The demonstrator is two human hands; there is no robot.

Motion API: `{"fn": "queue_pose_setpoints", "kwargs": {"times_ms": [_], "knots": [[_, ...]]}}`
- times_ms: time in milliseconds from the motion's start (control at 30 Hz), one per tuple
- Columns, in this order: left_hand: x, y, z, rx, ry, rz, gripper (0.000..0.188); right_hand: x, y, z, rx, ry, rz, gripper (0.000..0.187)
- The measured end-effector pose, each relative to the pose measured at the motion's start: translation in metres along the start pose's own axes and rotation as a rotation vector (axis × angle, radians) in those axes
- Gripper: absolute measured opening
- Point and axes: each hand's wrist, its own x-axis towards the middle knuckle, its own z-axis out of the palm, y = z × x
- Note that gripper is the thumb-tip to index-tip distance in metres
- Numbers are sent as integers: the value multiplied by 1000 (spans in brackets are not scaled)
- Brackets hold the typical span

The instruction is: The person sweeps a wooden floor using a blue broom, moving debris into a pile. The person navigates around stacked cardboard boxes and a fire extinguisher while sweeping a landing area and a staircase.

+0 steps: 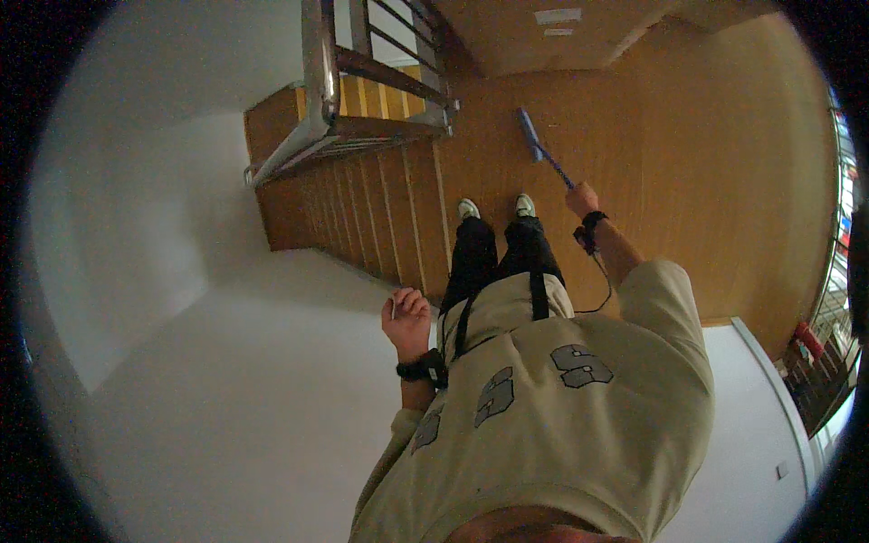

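My right hand is closed round the patterned blue handle of a broom, or a similar floor tool. Its long, narrow blue head is on the brown floor ahead of my feet, and the handle slants back to my hand. My left hand is raised at my left side, its fingers curled in. A thin pale sliver shows by the thumb, too small to name. Both wrists carry dark bands, and a cable runs from the right one toward my waist.
A staircase drops away to the left, its top edge close to my left foot. A metal and wood railing stands ahead on the left. White walls bound the left side. Another railing is at the far right, near a red object.
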Motion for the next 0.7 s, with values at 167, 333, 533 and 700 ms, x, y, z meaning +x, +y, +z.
{"fn": "queue_pose_setpoints", "kwargs": {"times_ms": [167,333,533,700], "knots": [[15,-1,33,52,-69,-148,18,-10,-46,11,-392,-216,-228,19],[56,3,71,98,-60,-235,16,-1,-113,37,299,128,160,26],[86,7,112,240,-83,-295,17,7,-160,3,373,-126,382,33],[106,-4,128,254,-46,-317,17,21,-143,-6,372,-39,348,27]]}}
